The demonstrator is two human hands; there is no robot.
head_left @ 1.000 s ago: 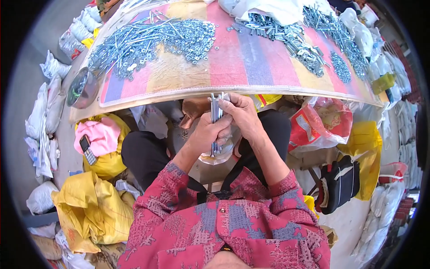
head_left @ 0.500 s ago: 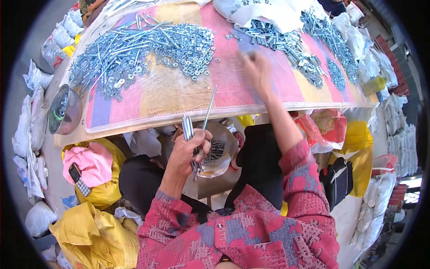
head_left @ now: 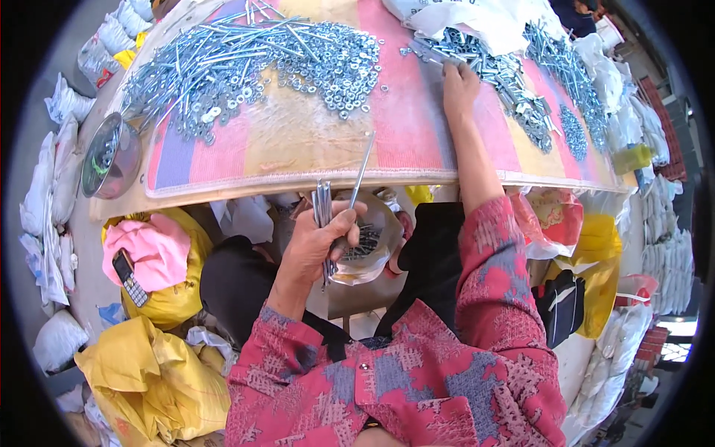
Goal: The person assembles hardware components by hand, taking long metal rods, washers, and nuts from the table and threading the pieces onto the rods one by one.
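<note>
My left hand point(head_left: 316, 242) is closed round a bundle of thin metal rods point(head_left: 322, 200) held in front of the table edge. One long rod point(head_left: 363, 167) sticks up apart from the bundle, pinched between thumb and fingers. Farther out, my right hand point(head_left: 462, 86) reaches over the table to the near left edge of a pile of short metal tubes point(head_left: 484, 71). Its fingers are bent down at the tubes; whatever is between them is hidden. Left of it lies a heap of nuts and washers point(head_left: 328, 71) with long rods point(head_left: 201, 67) on top.
A striped cloth point(head_left: 298, 149) covers the table. At its left edge stands a metal bowl point(head_left: 112, 156). Below, between my knees, is a lined container point(head_left: 380, 242) with metal pieces. A phone point(head_left: 130, 277) rests by a pink cloth point(head_left: 153, 249). Yellow sacks point(head_left: 156, 380) stand lower left.
My right hand has moved slightly right and farther out, to the tube pile. My left hand still grips the rods, shifted slightly. The view has shifted a little.
</note>
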